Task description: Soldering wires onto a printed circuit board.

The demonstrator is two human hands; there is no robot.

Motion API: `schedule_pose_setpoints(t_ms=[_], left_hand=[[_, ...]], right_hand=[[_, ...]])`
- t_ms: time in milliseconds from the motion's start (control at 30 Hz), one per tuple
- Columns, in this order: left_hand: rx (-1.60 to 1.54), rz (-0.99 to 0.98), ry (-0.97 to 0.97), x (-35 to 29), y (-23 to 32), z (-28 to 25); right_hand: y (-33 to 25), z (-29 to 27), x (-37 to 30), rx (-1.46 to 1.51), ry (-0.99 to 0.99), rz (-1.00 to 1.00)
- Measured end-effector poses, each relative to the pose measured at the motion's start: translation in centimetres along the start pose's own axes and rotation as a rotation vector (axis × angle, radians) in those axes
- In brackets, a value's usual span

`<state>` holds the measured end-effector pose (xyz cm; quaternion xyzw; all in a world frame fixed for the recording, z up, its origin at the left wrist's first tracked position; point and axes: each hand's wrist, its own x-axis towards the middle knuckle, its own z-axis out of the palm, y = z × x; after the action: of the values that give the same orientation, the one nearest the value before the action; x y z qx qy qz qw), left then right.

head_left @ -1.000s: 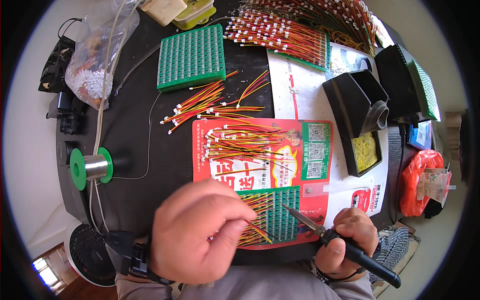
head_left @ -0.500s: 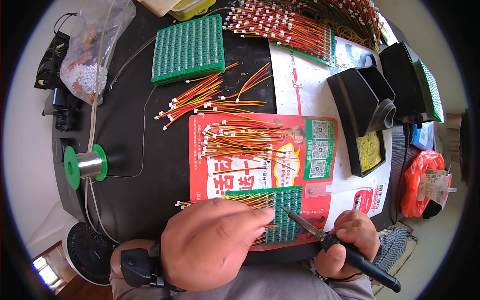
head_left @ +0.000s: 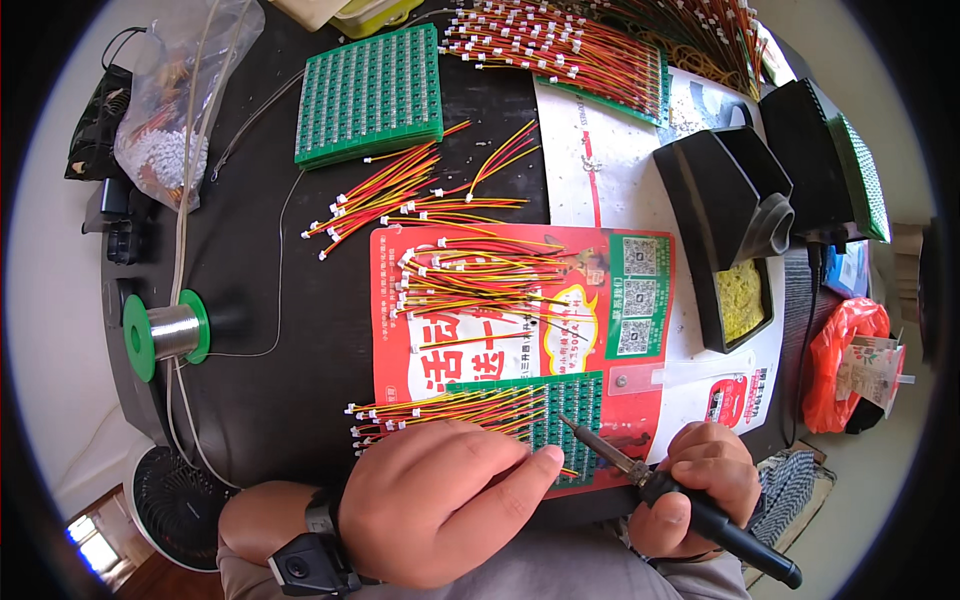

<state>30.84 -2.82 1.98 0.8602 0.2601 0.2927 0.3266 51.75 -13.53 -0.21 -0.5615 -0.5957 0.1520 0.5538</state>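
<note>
My right hand point(head_left: 698, 487) grips a soldering iron point(head_left: 650, 480), its tip over the green circuit board point(head_left: 570, 420). The board lies at the front edge of a red printed sheet point(head_left: 400, 370). Red-and-yellow wire leads point(head_left: 450, 403) with white plugs cross its left part, plugs pointing left. Over the board's lower left, my left hand point(head_left: 450, 500) is closed, thumb and fingers pinched together. A short wire end point(head_left: 569, 471) shows just past its fingertips; the rest of that wire is hidden under the hand.
Loose leads point(head_left: 480, 275) lie behind the board. Stacked green boards point(head_left: 370, 95) and wired boards point(head_left: 560, 45) stand at the back. A solder spool point(head_left: 172, 330) is at left, its thin strand running across the table. The black iron stand point(head_left: 715, 190), with yellow sponge point(head_left: 742, 300), is at right.
My left hand has turned and its fingertips have shifted slightly right and down, uncovering more leads on the board. The right hand and soldering iron stay nearly still.
</note>
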Motion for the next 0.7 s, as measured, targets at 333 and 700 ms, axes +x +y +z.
schedule_pose_setpoints(t_ms=[333, 700], left_hand=[[0.210, 0.040, 0.049, -0.8, -0.2, 1.6], [0.233, 0.010, 0.006, -1.1, -0.4, 1.7]], right_hand=[[-0.1, 0.5, 0.0, -0.022, -0.010, 0.012], [-0.1, 0.6, 0.2, -0.033, -0.054, -0.013]])
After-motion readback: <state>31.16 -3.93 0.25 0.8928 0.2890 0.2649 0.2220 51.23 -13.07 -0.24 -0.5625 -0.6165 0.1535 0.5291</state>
